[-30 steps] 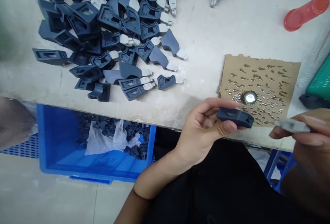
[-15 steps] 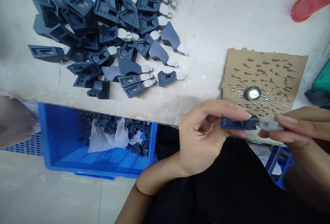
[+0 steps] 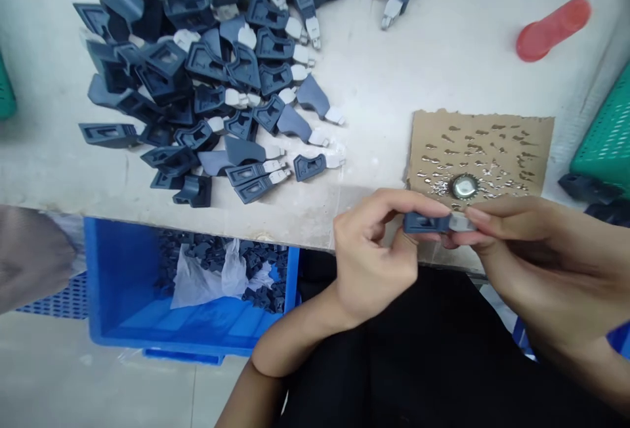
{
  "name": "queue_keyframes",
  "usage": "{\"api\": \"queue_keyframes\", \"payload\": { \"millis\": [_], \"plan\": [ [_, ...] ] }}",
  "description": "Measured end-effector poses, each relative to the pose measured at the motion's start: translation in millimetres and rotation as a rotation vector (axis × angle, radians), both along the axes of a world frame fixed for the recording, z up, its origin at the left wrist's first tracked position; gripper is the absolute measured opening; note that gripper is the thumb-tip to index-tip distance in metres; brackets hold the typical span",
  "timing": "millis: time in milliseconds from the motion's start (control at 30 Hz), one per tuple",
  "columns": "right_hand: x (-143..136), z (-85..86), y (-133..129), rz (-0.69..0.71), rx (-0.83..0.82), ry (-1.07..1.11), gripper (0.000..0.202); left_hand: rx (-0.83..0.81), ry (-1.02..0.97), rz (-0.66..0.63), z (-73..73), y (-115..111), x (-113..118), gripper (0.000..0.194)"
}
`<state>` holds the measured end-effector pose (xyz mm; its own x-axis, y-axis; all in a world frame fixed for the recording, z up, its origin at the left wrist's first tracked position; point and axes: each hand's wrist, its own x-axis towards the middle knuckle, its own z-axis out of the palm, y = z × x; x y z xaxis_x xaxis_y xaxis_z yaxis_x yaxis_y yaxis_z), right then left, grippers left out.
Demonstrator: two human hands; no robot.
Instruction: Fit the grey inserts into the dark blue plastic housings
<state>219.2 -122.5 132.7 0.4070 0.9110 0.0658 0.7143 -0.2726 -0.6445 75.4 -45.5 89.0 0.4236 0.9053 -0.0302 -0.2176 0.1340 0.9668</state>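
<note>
Two parts meet at the table edge (image 3: 315,231) — my left hand (image 3: 374,264) pinches the dark blue plastic housing (image 3: 424,222), my right hand (image 3: 512,244) pinches the pale grey insert (image 3: 461,222) — both seem light and rigid, best gripped by their flat sides.

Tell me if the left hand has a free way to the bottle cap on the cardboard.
Probably not yet: the left hand pinches the dark plastic part, and the right hand lies below the bottle cap.

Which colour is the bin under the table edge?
Bright blue bin, seen in the head view.
</note>
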Motion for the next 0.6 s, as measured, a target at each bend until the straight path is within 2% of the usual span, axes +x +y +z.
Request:
{"api": "queue_keyframes", "payload": {
  "millis": [67,100,167,233,267,333,433,533,600],
  "plan": [
    [5.3,-7.7,6.0,0.003,0.002,0.036,0.011,0.117,0.106,-0.076,0.6,18.7,-0.1,0.028],
    [12.9,-10.2,8.7,-0.013,0.005,0.057,0.007,0.226,0.191,-0.063,1.7,30.7,-1.1,0.027],
    [39.8,-11.0,10.4,-0.144,0.076,0.032,0.014,0.481,0.443,0.081,4.2,57.7,-4.8,0.032],
    [78.8,-5.5,4.6,-0.344,0.132,-0.102,0.026,0.633,0.731,0.251,4.6,84.9,-9.4,0.036],
    [100.1,-1.1,-1.0,-0.435,0.063,-0.222,0.030,0.660,0.856,0.297,3.7,96.9,-11.3,0.037],
    [139.6,7.4,-13.9,-0.506,-0.101,-0.320,0.026,0.673,1.041,0.310,0.8,115.2,-13.2,0.036],
    [177.4,9.1,-24.7,-0.479,-0.303,-0.284,0.025,0.696,1.203,0.332,-2.3,126.8,-11.6,0.048],
    [189.2,-2.5,-18.4,-0.422,-0.387,-0.168,0.039,0.653,1.223,0.434,-3.6,121.8,-15.1,0.069],
    [190.2,-11.1,-11.0,-0.405,-0.390,-0.127,0.041,0.609,1.193,0.486,-6.8,108.3,-30.0,0.073]
  ]
}}
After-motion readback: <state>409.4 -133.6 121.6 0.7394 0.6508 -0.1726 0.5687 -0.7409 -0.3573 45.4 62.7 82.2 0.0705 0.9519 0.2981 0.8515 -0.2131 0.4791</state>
